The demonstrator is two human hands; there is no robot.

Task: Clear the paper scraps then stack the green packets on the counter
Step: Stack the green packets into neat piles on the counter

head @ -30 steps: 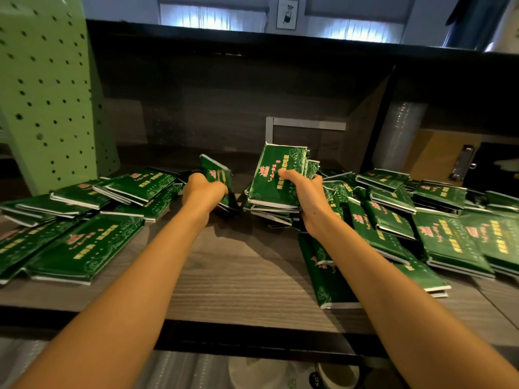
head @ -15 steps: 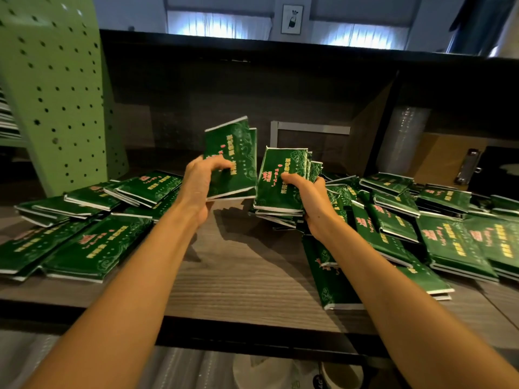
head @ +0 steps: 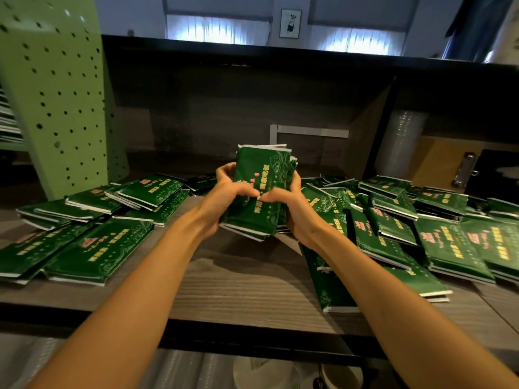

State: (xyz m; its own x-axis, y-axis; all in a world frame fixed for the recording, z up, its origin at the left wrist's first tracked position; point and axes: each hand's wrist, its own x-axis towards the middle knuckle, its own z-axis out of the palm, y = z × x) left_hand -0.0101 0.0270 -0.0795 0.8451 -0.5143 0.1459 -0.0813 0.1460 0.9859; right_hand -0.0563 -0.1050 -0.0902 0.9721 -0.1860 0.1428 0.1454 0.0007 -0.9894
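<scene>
Holding a bundle of green packets (head: 261,192) upright over the counter (head: 238,287), the person has both hands on it. It is hard to tell whether the bundle's lower end touches the wood.

The left hand (head: 224,192) grips the bundle's left edge, fingers curled round it and thumb pressed on the front face. The right hand (head: 292,203) mirrors it on the right edge, and the thumbs nearly meet.

Step, judged: stacking, at the gathering stage. No paper scraps are visible, so clearing looks finished or the scraps are hidden. The next move likely calls for evening the edges, laying the bundle flat, then collecting more.

Loose packets (head: 98,248) are scattered left of the bundle, and a bigger overlapping heap (head: 449,234) lies right of it. A green pegboard panel (head: 61,108) stands far left of the bundle.

Hidden or unclear:
- The packet count and both hands' fingertips behind the bundle.
- The print, too blurred to read.
- The objects below the counter edge, which are cut off.
</scene>
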